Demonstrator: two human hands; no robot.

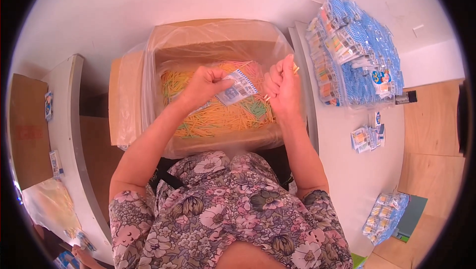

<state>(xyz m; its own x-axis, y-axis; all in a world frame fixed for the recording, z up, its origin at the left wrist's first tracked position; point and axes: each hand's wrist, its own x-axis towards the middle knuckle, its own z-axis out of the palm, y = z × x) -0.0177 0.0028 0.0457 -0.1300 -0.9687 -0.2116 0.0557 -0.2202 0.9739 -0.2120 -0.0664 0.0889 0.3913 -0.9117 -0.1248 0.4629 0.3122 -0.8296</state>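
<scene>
My left hand (206, 86) pinches a small clear printed packet (238, 88) with a blue-striped edge. Opposite it, my right hand (283, 84) is closed like a fist around a few thin pale sticks (296, 67), whose ends poke out at the top and bottom. Both hands hover over a cardboard box (128, 101) lined with clear plastic. Loose thin sticks (218, 122) in yellow, orange, green and pink cover the inside of the box. Part of them is hidden by my left hand and the packet.
On the right-hand table (342, 170), a large stack of blue-striped packets (362, 46) stands near the wall. Several loose packets (368, 137) and a bagged bundle (386, 215) lie nearer. At left are a shelf edge (74, 120), a carton (29, 135) and another person's hand (83, 255).
</scene>
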